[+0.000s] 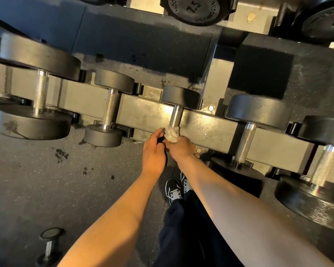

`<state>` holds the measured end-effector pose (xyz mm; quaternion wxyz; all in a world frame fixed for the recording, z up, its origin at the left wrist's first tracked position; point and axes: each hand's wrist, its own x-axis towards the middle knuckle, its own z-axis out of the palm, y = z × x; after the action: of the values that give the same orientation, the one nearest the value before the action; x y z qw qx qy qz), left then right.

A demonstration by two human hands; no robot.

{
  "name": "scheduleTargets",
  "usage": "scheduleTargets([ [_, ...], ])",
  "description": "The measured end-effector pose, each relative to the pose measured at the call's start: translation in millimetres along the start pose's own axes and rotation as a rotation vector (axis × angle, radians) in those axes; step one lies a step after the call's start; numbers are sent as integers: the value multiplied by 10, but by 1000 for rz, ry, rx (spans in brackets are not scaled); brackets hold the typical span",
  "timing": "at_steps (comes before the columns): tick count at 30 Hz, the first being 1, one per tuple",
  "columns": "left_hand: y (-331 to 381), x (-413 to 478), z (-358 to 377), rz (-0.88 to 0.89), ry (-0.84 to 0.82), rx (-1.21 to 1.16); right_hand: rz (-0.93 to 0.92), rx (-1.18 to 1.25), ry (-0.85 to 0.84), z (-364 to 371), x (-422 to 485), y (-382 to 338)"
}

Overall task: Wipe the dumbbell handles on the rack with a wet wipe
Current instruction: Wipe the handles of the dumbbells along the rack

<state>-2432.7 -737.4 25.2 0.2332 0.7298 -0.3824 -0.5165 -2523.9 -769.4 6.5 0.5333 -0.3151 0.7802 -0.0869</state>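
Note:
A grey rack rail (147, 110) carries several black dumbbells with knurled steel handles. On the middle dumbbell (180, 97), my right hand (180, 148) grips a crumpled white wet wipe (172, 133) wrapped round the near end of its handle (176, 116). My left hand (153, 152) lies with curled fingers over that dumbbell's near head, which both hands hide almost wholly.
Neighbouring dumbbells sit left (109, 108) and right (247, 139) of the middle one, with larger ones at both ends. An upper tier holds a 7.5 dumbbell (194, 8). A small dumbbell (49, 245) lies on the speckled floor. My shoes (175, 189) stand under the rack.

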Motion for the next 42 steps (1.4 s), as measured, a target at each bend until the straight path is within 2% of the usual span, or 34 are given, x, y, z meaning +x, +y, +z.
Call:
scheduleTargets([
  [3,18,-15,11,14,14,40,53,-27,-31,-74,2,-23],
  [5,39,-22,16,30,19,52,26,-244,32,-149,-74,-24],
  [7,53,-20,20,45,24,68,-52,-273,98,-232,-105,14],
  [11,62,-29,18,44,28,93,-222,170,122,-412,-38,-196],
  [13,69,-35,21,48,29,98,-105,454,28,-489,-54,-497],
  [16,53,-24,30,60,36,113,78,898,-226,-554,-171,-754],
  [19,33,-17,36,63,49,129,73,1065,-193,-535,-193,-675],
  [22,29,-18,45,61,52,138,70,795,-89,-450,-102,-573],
  [24,26,-15,43,59,58,142,42,611,122,-341,42,-516],
  [25,23,-17,42,58,57,137,25,608,205,-316,89,-527],
  [27,33,-26,35,56,48,127,-5,653,268,-286,177,-531],
  [32,33,-20,13,63,39,89,-144,456,294,-124,61,-344],
  [35,35,-19,-4,35,30,36,-177,318,225,-41,-106,-124],
  [39,66,-23,-20,14,21,17,-284,-55,155,-98,-205,133],
  [42,51,-13,-19,2,27,14,-245,-229,43,-190,-250,86],
])
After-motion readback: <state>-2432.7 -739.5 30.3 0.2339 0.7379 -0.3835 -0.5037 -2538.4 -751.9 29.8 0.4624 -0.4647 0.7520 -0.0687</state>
